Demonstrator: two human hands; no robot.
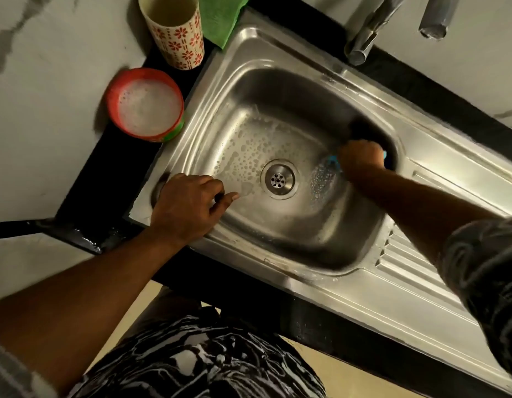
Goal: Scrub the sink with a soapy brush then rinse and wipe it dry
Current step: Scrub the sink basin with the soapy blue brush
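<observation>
Head view, Observer 1: the sink is seen from above, set in a dark bench. The brush is located low at the basin's right side, right of the drain. Only a patch of blue is shown, somewhat blurred.

Observer 2: Hands are to be recorded.

Observer 1: The right hand is closed round the brush from above, fingers curled over it. The left hand is rested on the near-left rim with nothing held, fingers loosely bent, forefinger stretched toward the basin.

Observer 2: Stage is judged as scrubbing. Bubbly suds are spread over the floor left of the drain. Rinse and wipe are not yet begun, and no water is seen at the tap.

Observer 1: Handling, as judged: the brush is taken to be light, with a stiff plastic body and springy bristles, and likely slippery when soapy. A full wrap over its back is favoured over a fingertip pinch. The steel is rigid, fixed and slick under soap, so the bracing hand is best kept on the rim.

Observer 2: Supplies noted: a red bowl of foamy water just left of the sink, a patterned cup behind it, and a green cloth at the far-left corner. The cloth looks soft and limp, to be bunched in the fist for drying.
</observation>
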